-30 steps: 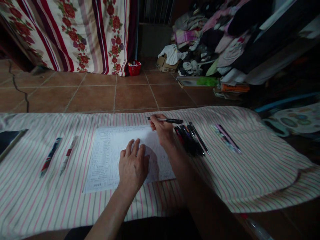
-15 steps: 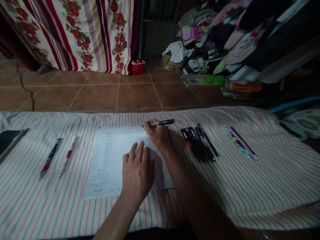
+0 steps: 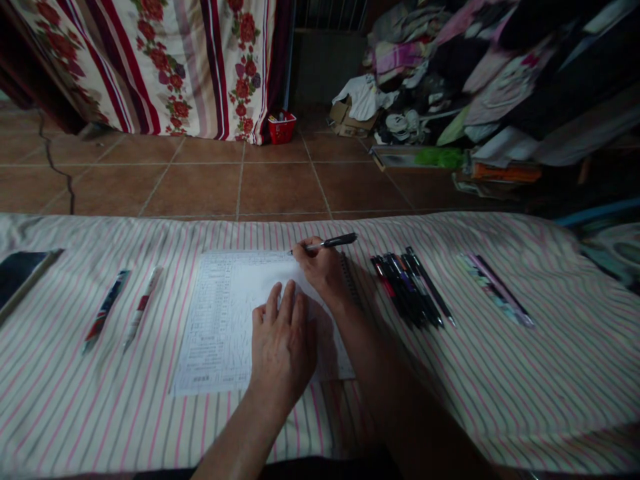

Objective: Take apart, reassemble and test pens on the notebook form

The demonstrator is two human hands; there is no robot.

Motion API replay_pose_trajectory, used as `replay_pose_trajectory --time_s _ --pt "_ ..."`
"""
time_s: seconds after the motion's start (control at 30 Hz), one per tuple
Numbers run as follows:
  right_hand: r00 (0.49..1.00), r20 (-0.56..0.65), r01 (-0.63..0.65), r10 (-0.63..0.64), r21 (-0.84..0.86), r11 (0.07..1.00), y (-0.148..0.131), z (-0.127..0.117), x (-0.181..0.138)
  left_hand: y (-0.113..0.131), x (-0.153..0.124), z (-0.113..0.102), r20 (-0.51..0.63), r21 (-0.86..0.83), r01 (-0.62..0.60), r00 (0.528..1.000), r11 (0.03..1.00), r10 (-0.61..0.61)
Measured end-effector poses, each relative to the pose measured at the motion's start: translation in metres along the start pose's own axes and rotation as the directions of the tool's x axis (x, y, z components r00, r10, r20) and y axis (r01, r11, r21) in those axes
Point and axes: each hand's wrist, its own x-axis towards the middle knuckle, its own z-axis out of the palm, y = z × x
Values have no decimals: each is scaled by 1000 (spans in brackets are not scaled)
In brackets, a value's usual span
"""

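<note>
A pale cloth with pink and grey stripes covers the broad surface in front of the wearer, and on it, straight ahead, lies a white rectangular paper sheet with dense print down its left side, its far edge running roughly crosswise. A dark spiral coil shows beside its right part. The left hand rests palm down on the lower middle of the sheet, holding nothing, fingers slightly spread and aimed at the far edge. The right hand is just beyond it and to its right, with a narrow gap between the two, over the sheet's far right part. A fan of mostly black pens lies well to the right of the right hand, their near ends angled right. The right hand pinches a slim black-and-grey pen, so this pen is nearest to that hand, while the left hand stays clear of it. The pen's long axis lies low and nearly crosswise, its black rear end up and to the right, its pen tip down and to the left at the sheet's far edge; whether the point touches paper cannot be told.
</note>
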Motion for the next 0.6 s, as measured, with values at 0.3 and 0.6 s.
replay_pose_trajectory --time_s 0.3,0.6 --pt "1000 27 11 -10 -25 1000 0 1 0 0 1 -3 -33 8 -12 999 1000 12" --pt "998 66 10 -7 -45 999 -2 -1 0 -1 1 -3 5 -5 4 1000 1000 -4"
